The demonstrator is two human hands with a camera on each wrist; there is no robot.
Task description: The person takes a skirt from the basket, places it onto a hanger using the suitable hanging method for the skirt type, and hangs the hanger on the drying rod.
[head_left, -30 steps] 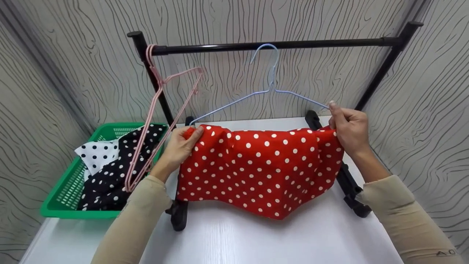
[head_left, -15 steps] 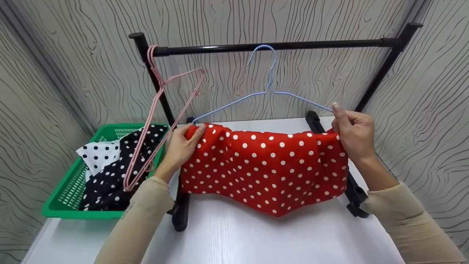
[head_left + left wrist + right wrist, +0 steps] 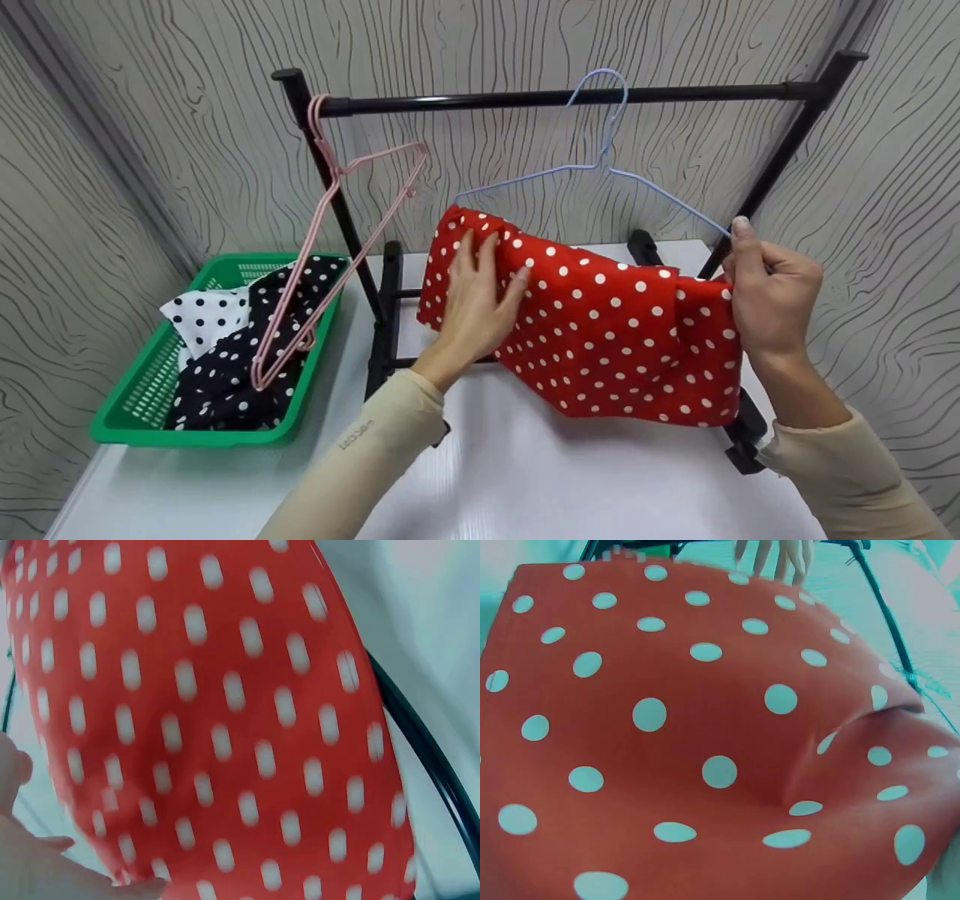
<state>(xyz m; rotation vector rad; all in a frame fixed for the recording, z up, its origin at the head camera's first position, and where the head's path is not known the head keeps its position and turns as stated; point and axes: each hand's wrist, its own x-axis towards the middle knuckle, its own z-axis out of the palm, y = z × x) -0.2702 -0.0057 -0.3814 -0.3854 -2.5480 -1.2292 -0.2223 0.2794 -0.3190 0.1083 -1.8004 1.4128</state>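
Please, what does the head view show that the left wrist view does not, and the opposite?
Only the head view: the blue hanger, the pink hangers, and the green basket with its dotted cloths.
Only the left wrist view: closer detail of the red dotted cloth, no additional object.
Both: that cloth, the left hand, and probably the black rack.

A booth-like enclosure, home or workplace unclear: wood-grain-patterned walls [image 3: 480, 45] on 3 sides of a white tabletop [image 3: 562, 487], a black garment rack [image 3: 480, 100] at its back edge, a green plastic basket [image 3: 187, 438] by its left edge.
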